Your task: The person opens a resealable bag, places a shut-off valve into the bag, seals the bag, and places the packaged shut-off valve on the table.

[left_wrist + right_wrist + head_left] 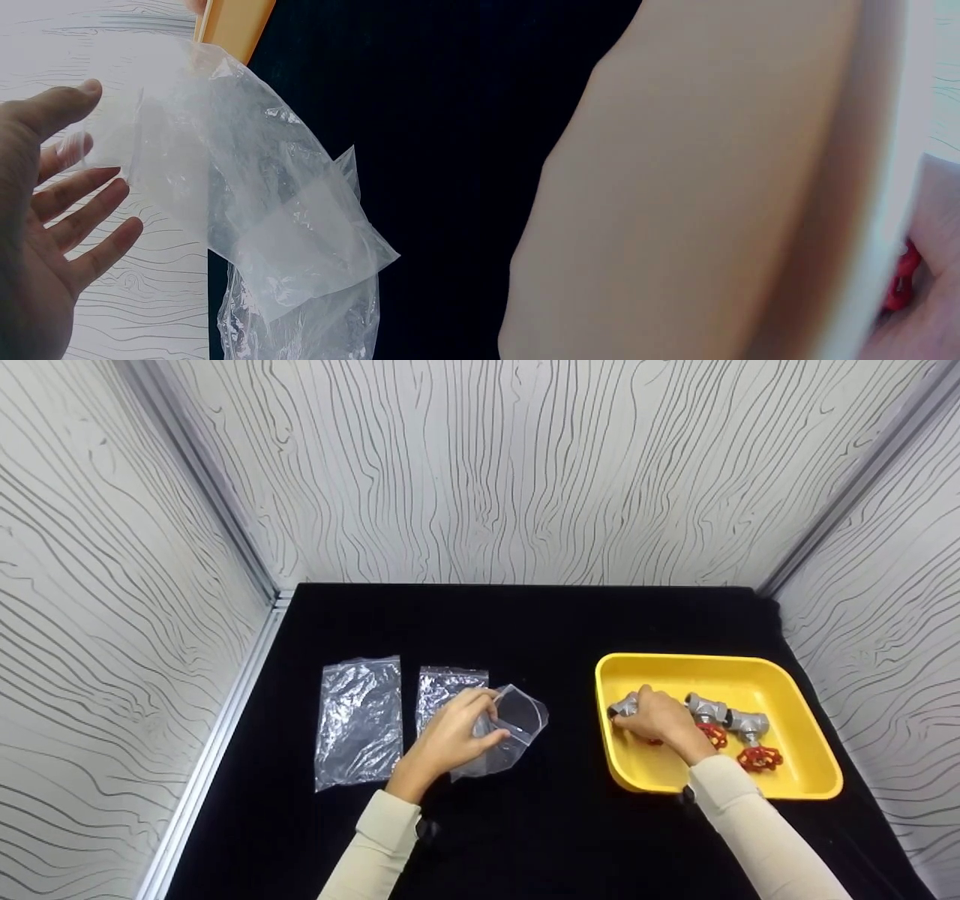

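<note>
A clear zip bag (519, 714) hangs from my left hand (459, 729), its mouth spread wide. In the left wrist view the thumb and fingers (101, 251) of this hand are apart and fairly straight, with the bag's film (292, 217) over the index finger. Inside the yellow tub, at its left side, my right hand (660, 716) grips a grey metal valve (626, 704) with a red handwheel, mostly covered by the hand. The right wrist view shows a bit of the red handwheel (904, 281) against the palm, behind the blurred tub wall (682, 180).
Two more valves, one with its red handwheel (760, 758) fully in sight, lie in the yellow tub (806, 750) right of my right hand. A large clear bag (360, 727) and a smaller one (450, 681) lie flat on the black cloth (525, 622). Patterned panels surround the table.
</note>
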